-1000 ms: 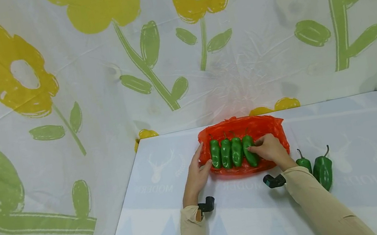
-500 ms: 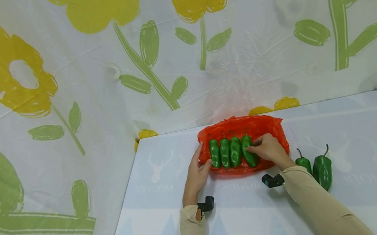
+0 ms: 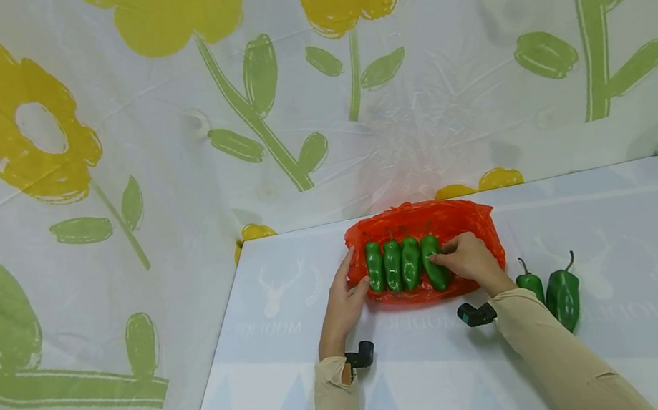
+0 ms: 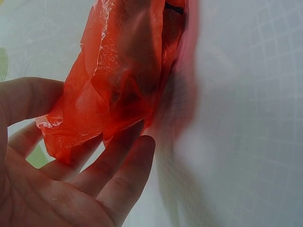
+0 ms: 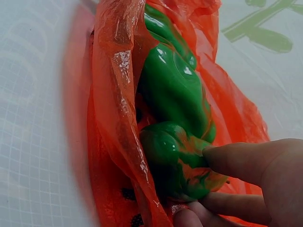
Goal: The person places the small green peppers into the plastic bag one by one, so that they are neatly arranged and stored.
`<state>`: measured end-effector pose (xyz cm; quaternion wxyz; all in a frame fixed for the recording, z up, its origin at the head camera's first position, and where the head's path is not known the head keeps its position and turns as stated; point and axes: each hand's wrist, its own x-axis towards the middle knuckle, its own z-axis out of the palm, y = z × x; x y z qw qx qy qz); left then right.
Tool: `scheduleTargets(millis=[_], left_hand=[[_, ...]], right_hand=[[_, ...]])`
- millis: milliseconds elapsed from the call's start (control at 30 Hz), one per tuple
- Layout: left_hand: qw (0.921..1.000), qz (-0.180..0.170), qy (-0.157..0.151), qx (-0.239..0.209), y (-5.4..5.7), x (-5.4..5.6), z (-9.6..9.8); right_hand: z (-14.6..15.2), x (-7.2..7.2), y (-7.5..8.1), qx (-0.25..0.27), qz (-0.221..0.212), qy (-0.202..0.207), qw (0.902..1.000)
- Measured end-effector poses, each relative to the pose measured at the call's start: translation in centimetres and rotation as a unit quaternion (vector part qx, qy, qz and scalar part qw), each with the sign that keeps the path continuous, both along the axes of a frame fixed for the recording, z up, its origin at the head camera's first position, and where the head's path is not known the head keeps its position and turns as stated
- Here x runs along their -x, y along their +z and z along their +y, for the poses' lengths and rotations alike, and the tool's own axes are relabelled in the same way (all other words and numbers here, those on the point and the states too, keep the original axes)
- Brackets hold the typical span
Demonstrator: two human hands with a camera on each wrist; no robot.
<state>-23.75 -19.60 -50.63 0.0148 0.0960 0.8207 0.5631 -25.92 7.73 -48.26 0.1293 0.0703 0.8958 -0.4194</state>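
Several green peppers (image 3: 393,267) lie side by side in a red plastic bag (image 3: 467,211), their stems toward the back. My right hand (image 3: 473,262) pinches the rightmost green pepper (image 3: 437,275) between thumb and fingers. In the right wrist view, the fingertips press the near end of that pepper (image 5: 163,149), inside the bag's raised side. At the bag's left end is my left hand (image 3: 341,306). The left wrist view shows its thumb on one side of the red plastic (image 4: 125,61) and its fingers on the other, holding the corner loosely.
Two more green peppers, one (image 3: 563,300) in full sight and one (image 3: 530,285) partly behind the right sleeve, lie on the white table (image 3: 426,392) to the right. A flower-printed sheet (image 3: 449,105) hangs behind the table's back edge. Dark spots (image 5: 128,194) show through the bag.
The rightmost pepper and the right hand have shifted very slightly left over the last second. The left hand keeps its place at the bag's end.
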Motion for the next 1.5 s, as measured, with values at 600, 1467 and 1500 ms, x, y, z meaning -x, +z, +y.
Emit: scheduleTargets(millis=[600,1467,1500], left_hand=[[1.0,0.002,0.0,0.002,0.2,-0.1,0.1],[0.9998,0.009,-0.006,0.014,0.1,0.0,0.0],[0.9998,0.011,-0.007,0.014,0.1,0.0,0.0]], right_hand=[[0.1,-0.1,0.0,-0.006,0.01,0.004,0.9999],[0.3,-1.9,3.7,0.007,0.145,0.011,0.9893],[0.3,-2.0,3.9,0.006,0.15,0.013,0.9886]])
